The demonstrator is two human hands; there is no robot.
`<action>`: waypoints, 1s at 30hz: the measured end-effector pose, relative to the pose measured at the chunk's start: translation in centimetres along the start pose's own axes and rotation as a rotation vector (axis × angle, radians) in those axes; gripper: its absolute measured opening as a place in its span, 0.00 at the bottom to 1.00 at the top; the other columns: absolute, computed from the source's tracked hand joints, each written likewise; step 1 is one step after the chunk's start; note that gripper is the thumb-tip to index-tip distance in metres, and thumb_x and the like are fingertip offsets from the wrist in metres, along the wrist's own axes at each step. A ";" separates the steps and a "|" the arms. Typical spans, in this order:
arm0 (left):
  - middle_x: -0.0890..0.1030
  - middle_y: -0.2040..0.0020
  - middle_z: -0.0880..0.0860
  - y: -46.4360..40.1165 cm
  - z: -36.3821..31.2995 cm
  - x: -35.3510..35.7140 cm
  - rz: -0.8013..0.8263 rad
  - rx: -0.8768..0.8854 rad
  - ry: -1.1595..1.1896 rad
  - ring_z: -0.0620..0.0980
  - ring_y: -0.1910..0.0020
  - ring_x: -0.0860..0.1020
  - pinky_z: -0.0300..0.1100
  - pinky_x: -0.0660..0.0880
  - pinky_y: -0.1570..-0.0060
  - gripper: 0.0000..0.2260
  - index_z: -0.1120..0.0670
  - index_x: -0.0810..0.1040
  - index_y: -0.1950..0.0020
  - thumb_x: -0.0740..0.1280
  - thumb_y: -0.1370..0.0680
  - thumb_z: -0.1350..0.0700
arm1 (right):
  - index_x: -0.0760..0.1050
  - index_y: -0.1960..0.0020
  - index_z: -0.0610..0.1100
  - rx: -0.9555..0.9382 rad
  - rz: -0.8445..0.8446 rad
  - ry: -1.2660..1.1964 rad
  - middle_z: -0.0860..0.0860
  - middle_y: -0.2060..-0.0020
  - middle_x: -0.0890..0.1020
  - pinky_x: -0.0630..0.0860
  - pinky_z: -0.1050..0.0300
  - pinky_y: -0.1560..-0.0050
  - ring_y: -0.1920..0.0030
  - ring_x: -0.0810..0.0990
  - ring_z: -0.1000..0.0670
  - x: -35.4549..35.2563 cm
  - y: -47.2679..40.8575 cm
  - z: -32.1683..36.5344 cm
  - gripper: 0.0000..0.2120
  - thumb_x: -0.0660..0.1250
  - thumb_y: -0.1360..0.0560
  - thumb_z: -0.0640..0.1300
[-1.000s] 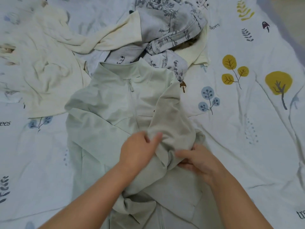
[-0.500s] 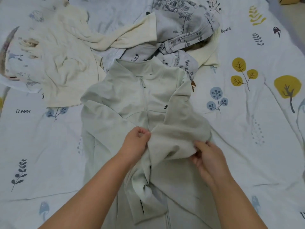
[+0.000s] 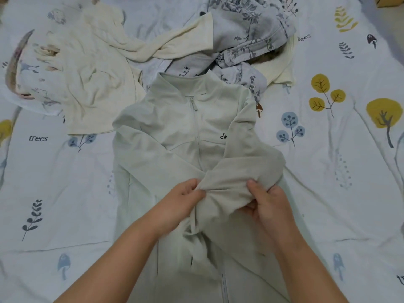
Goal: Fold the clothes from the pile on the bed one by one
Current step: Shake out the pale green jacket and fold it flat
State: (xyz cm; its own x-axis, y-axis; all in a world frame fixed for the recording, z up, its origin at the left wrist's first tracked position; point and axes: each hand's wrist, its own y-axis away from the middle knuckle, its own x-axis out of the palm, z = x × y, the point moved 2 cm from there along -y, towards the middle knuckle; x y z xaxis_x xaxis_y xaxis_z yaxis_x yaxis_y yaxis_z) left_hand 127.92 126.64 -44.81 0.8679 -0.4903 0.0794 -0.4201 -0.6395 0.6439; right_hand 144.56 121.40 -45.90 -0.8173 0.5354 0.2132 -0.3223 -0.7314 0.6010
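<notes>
A pale green zip-up jacket (image 3: pixel 175 136) lies face up in the middle of the bed, collar at the far end. Its right sleeve (image 3: pixel 244 167) is bunched and folded across the chest. My left hand (image 3: pixel 181 204) grips the sleeve's left edge with curled fingers. My right hand (image 3: pixel 269 204) pinches the sleeve's bunched fabric from the right, thumb on top. Beyond the collar lies the pile: a cream garment (image 3: pixel 91 84) and a grey floral garment (image 3: pixel 247 33).
The bedsheet (image 3: pixel 338 171) is white with printed trees, leaves and mushrooms, and wrinkled. A patterned pillow or cloth (image 3: pixel 24 68) sits at the far left. A corner of a cardboard box (image 3: pixel 391 1) shows at the top right.
The view has shifted, so the jacket sits further right. My right hand moved up onto the bunched sleeve and took hold of it; my left hand closed tighter on the sleeve's edge.
</notes>
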 end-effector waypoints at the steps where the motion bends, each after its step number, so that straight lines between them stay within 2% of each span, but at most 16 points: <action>1: 0.82 0.57 0.56 0.4 -0.2 -0.1 0.085 -0.057 0.188 0.49 0.61 0.80 0.40 0.77 0.59 0.09 0.59 0.78 0.53 0.58 0.21 0.64 | 0.78 0.51 0.42 -0.007 0.007 -0.052 0.47 0.60 0.85 0.80 0.58 0.67 0.60 0.84 0.50 0.1 0.1 0.4 0.07 0.60 0.22 0.39; 3: 0.83 0.52 0.58 0.9 -0.3 -0.3 0.179 -0.150 0.364 0.50 0.56 0.82 0.40 0.79 0.56 0.09 0.60 0.80 0.48 0.60 0.21 0.63 | 0.77 0.51 0.42 -0.020 0.001 -0.119 0.48 0.63 0.85 0.79 0.58 0.70 0.64 0.83 0.51 0.5 0.4 0.7 0.08 0.59 0.21 0.39; 5: 0.83 0.55 0.56 0.8 0.2 -0.4 0.127 -0.232 0.303 0.49 0.60 0.81 0.39 0.78 0.59 0.08 0.58 0.80 0.51 0.61 0.21 0.61 | 0.77 0.53 0.43 -0.009 -0.019 -0.179 0.49 0.66 0.84 0.79 0.58 0.71 0.67 0.83 0.52 0.9 0.4 0.5 0.08 0.59 0.21 0.40; 7: 0.79 0.61 0.52 0.1 1.1 -0.9 -0.049 -0.226 -0.047 0.45 0.65 0.76 0.35 0.73 0.65 0.07 0.55 0.77 0.57 0.64 0.21 0.55 | 0.76 0.52 0.44 0.061 -0.014 -0.199 0.50 0.64 0.85 0.80 0.55 0.69 0.65 0.84 0.52 1.2 0.4 -0.2 0.07 0.60 0.21 0.42; 9: 0.75 0.63 0.50 -0.5 2.2 -1.6 -0.197 -0.169 -0.435 0.45 0.65 0.72 0.35 0.68 0.66 0.11 0.55 0.75 0.58 0.65 0.23 0.49 | 0.76 0.50 0.43 0.150 0.007 -0.120 0.48 0.61 0.85 0.82 0.51 0.62 0.61 0.85 0.50 1.4 0.4 -1.3 0.06 0.63 0.23 0.44; 11: 0.76 0.63 0.50 -0.6 3.3 -2.2 -0.250 -0.156 -0.554 0.47 0.62 0.73 0.37 0.67 0.64 0.14 0.57 0.77 0.57 0.66 0.24 0.46 | 0.78 0.51 0.40 0.216 0.028 0.010 0.45 0.56 0.85 0.81 0.51 0.54 0.56 0.84 0.47 1.4 0.5 -2.6 0.07 0.68 0.26 0.43; 13: 0.76 0.64 0.49 -0.2 4.0 -2.6 -0.216 -0.172 -0.586 0.47 0.63 0.74 0.38 0.68 0.63 0.15 0.57 0.77 0.57 0.69 0.26 0.45 | 0.80 0.52 0.38 0.261 0.055 0.164 0.45 0.56 0.85 0.79 0.53 0.52 0.54 0.83 0.47 1.3 0.8 -3.5 0.09 0.72 0.29 0.40; 16: 0.76 0.63 0.49 0.6 4.9 -2.9 -0.118 -0.134 -0.538 0.44 0.65 0.73 0.37 0.70 0.61 0.11 0.54 0.74 0.57 0.71 0.27 0.48 | 0.80 0.55 0.38 0.279 0.056 0.208 0.43 0.56 0.85 0.80 0.50 0.50 0.55 0.83 0.45 1.1 1.3 -3.9 0.05 0.72 0.31 0.33; 19: 0.75 0.60 0.48 1.9 5.2 -3.5 -0.095 -0.102 -0.377 0.37 0.64 0.73 0.30 0.71 0.60 0.10 0.52 0.73 0.48 0.70 0.25 0.51 | 0.79 0.56 0.39 0.226 0.027 0.089 0.43 0.58 0.85 0.80 0.44 0.51 0.55 0.84 0.43 1.1 1.7 -3.5 0.04 0.69 0.29 0.31; 20: 0.77 0.58 0.49 2.3 5.3 -3.8 -0.033 -0.140 -0.335 0.37 0.62 0.75 0.31 0.71 0.58 0.11 0.54 0.75 0.46 0.70 0.26 0.53 | 0.79 0.56 0.39 0.211 0.034 0.047 0.43 0.57 0.85 0.81 0.44 0.53 0.55 0.84 0.44 1.3 1.8 -3.3 0.04 0.68 0.28 0.32; 22: 0.82 0.55 0.53 3.5 5.6 -4.2 0.163 -0.229 -0.252 0.44 0.56 0.78 0.37 0.73 0.53 0.08 0.57 0.80 0.49 0.69 0.25 0.56 | 0.79 0.53 0.37 0.208 0.068 -0.066 0.42 0.57 0.85 0.82 0.48 0.58 0.57 0.84 0.45 1.6 2.1 -2.9 0.05 0.67 0.28 0.32; 24: 0.83 0.52 0.56 4.7 6.2 -4.7 0.254 -0.294 0.052 0.50 0.54 0.81 0.40 0.76 0.53 0.08 0.57 0.83 0.50 0.70 0.26 0.55 | 0.78 0.50 0.36 0.226 0.099 -0.177 0.42 0.57 0.85 0.82 0.52 0.62 0.59 0.84 0.46 2.0 2.4 -2.6 0.07 0.66 0.27 0.32; 26: 0.82 0.52 0.62 5.2 6.9 -5.2 0.167 -0.353 0.398 0.54 0.57 0.83 0.44 0.80 0.56 0.14 0.63 0.81 0.47 0.71 0.27 0.55 | 0.77 0.50 0.36 0.247 0.092 -0.236 0.43 0.58 0.85 0.82 0.53 0.66 0.60 0.85 0.47 2.2 2.6 -2.7 0.07 0.64 0.26 0.32; 27: 0.82 0.54 0.62 5.3 7.4 -5.5 0.107 -0.347 0.435 0.54 0.60 0.83 0.44 0.80 0.59 0.13 0.64 0.80 0.48 0.70 0.26 0.56 | 0.76 0.50 0.37 0.257 0.076 -0.226 0.44 0.59 0.85 0.81 0.53 0.68 0.61 0.85 0.47 2.1 2.7 -3.0 0.06 0.63 0.25 0.32; 28: 0.82 0.58 0.61 5.3 7.8 -5.6 0.046 -0.344 0.362 0.54 0.63 0.81 0.43 0.79 0.62 0.11 0.64 0.79 0.50 0.68 0.26 0.57 | 0.75 0.50 0.38 0.271 0.052 -0.183 0.45 0.60 0.85 0.81 0.52 0.69 0.61 0.85 0.47 2.0 2.8 -3.3 0.06 0.63 0.24 0.32; 30: 0.76 0.61 0.58 5.7 8.3 -5.8 0.001 -0.330 0.048 0.52 0.64 0.73 0.41 0.70 0.63 0.11 0.61 0.77 0.56 0.66 0.25 0.53 | 0.74 0.51 0.40 0.317 -0.008 -0.049 0.45 0.59 0.84 0.80 0.53 0.72 0.62 0.84 0.46 1.5 2.9 -4.2 0.04 0.63 0.24 0.33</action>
State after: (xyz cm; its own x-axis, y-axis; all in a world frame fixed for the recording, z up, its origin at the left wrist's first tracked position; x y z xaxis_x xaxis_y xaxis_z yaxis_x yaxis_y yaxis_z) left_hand 118.33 120.90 -47.89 0.8823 -0.4573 0.1113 -0.3198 -0.4090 0.8546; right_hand 140.39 118.30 -47.12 -0.7885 0.5664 0.2397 -0.1575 -0.5627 0.8115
